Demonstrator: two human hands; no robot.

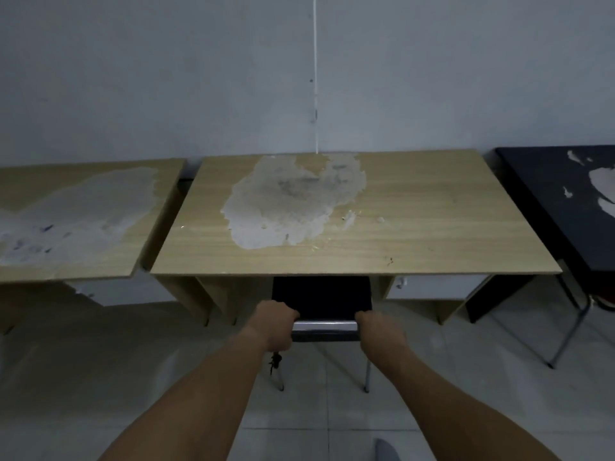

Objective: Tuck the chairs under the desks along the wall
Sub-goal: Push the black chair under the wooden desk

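Observation:
A black chair [321, 296] with a shiny metal top rail stands at the front of the middle wooden desk [416, 234], its seat partly under the desktop. My left hand [274, 322] grips the left end of the rail and my right hand [379, 331] grips the right end. The chair's rear metal legs show on the tiled floor below my hands. The desktop has a large worn pale patch.
Another wooden desk [76, 221] stands to the left, separated by a narrow gap. A black table [565, 207] with metal legs stands at the right. All three sit against the white wall. Pale floor tiles lie behind the chair.

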